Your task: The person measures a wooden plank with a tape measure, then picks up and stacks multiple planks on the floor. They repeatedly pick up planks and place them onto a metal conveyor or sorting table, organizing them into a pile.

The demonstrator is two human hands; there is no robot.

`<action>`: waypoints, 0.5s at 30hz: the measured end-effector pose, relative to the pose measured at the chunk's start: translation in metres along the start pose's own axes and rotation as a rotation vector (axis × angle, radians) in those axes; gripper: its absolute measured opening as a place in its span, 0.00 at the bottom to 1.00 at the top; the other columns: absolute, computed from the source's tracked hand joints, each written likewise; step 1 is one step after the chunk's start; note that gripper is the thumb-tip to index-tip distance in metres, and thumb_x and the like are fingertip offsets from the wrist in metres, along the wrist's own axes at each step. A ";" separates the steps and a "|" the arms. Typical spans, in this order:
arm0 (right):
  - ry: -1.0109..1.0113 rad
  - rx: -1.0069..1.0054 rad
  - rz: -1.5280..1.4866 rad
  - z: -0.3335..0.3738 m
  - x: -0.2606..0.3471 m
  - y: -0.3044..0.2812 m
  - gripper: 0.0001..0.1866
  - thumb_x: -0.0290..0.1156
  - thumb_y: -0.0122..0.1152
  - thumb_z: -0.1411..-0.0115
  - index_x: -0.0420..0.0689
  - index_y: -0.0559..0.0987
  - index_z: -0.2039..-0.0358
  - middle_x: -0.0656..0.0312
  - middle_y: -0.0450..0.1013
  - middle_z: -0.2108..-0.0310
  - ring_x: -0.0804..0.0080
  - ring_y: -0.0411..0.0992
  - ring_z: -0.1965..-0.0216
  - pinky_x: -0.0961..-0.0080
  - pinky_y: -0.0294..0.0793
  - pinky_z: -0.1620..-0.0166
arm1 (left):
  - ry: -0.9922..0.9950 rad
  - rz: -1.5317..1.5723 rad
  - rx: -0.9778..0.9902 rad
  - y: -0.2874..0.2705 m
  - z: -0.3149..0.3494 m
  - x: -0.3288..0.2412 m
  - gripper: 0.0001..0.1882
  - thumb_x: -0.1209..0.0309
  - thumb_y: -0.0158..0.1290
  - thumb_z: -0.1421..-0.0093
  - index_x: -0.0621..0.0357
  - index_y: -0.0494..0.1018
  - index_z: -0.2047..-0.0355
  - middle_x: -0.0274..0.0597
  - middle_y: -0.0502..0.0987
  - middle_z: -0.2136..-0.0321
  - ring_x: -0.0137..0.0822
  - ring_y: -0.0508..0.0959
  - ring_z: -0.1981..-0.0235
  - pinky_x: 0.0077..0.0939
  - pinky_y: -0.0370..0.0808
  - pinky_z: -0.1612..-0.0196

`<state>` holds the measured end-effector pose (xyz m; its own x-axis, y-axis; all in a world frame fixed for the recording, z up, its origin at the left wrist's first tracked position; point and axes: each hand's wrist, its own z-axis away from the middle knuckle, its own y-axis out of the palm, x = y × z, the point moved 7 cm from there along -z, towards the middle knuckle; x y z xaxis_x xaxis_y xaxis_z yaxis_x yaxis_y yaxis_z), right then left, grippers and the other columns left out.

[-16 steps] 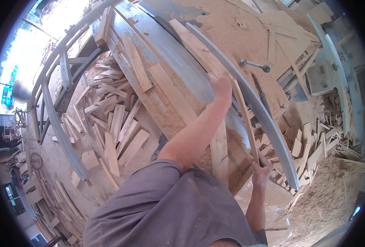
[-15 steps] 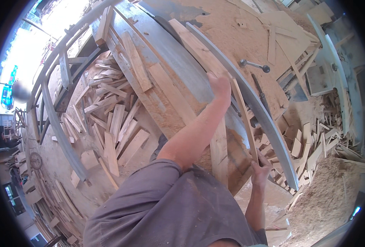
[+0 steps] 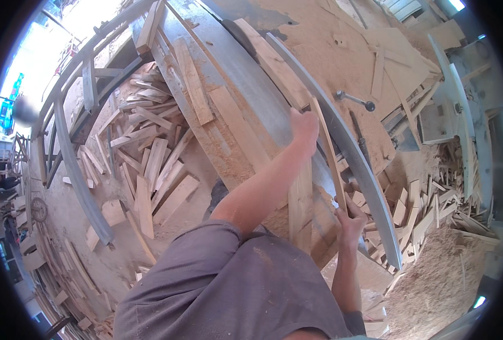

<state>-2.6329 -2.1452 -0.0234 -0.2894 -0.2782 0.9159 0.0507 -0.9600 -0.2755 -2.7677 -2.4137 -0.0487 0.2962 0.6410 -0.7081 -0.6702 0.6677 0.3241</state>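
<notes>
A narrow wooden strip [image 3: 330, 153] stands on edge on the grey metal work surface [image 3: 251, 79], just left of a long metal fence [image 3: 356, 153]. Its near end is pinched between the thumb and fingers of my right hand [image 3: 351, 220]. My left hand [image 3: 304, 129] is closed against the strip's far part, its fingertips hidden. Ahead of that hand, a thicker wooden board [image 3: 274, 65] lies along the fence, its near end close to the strip's far end. My left forearm crosses above the sawdust-covered surface.
Two loose boards, one [image 3: 192, 82] farther and one [image 3: 237, 122] nearer, lie on the surface's left side. Offcuts [image 3: 149, 147] pile up on the floor at left, with more [image 3: 416, 215] at right. A metal handle [image 3: 355, 101] sticks up beyond the fence. Sawdust [image 3: 438, 283] heaps at lower right.
The strip and my right hand have moved forward along the fence. The board ahead has shifted slightly forward. My left hand now sits a little nearer, back from the board's end. The view has turned slightly.
</notes>
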 end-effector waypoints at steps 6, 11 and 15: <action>-0.013 0.012 0.012 -0.016 0.014 0.018 0.23 0.18 0.60 0.44 0.33 0.82 0.46 0.57 0.82 0.56 0.76 0.77 0.57 0.80 0.75 0.55 | 0.330 -0.059 0.043 -0.011 0.004 0.044 0.42 0.82 0.50 0.44 0.69 0.51 0.28 0.55 0.66 0.38 0.39 0.71 0.46 0.32 0.71 0.45; -0.038 0.041 0.070 -0.026 0.011 0.024 0.26 0.18 0.60 0.42 0.33 0.78 0.41 0.52 0.81 0.54 0.73 0.80 0.57 0.79 0.80 0.59 | 0.703 -0.350 -0.084 -0.106 0.025 -0.025 0.39 0.82 0.48 0.41 0.73 0.51 0.28 0.55 0.64 0.33 0.42 0.70 0.38 0.31 0.70 0.39; -0.077 0.048 0.070 -0.029 0.022 0.042 0.25 0.17 0.60 0.41 0.33 0.79 0.42 0.53 0.81 0.55 0.72 0.80 0.57 0.78 0.80 0.58 | 0.794 -0.608 -0.543 -0.242 -0.011 -0.064 0.37 0.71 0.53 0.40 0.73 0.57 0.32 0.66 0.66 0.40 0.59 0.67 0.38 0.44 0.63 0.33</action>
<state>-2.6647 -2.1907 -0.0233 -0.2095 -0.3448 0.9150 0.1145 -0.9380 -0.3272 -2.6321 -2.6210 -0.0888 0.2877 -0.2834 -0.9148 -0.8264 0.4093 -0.3867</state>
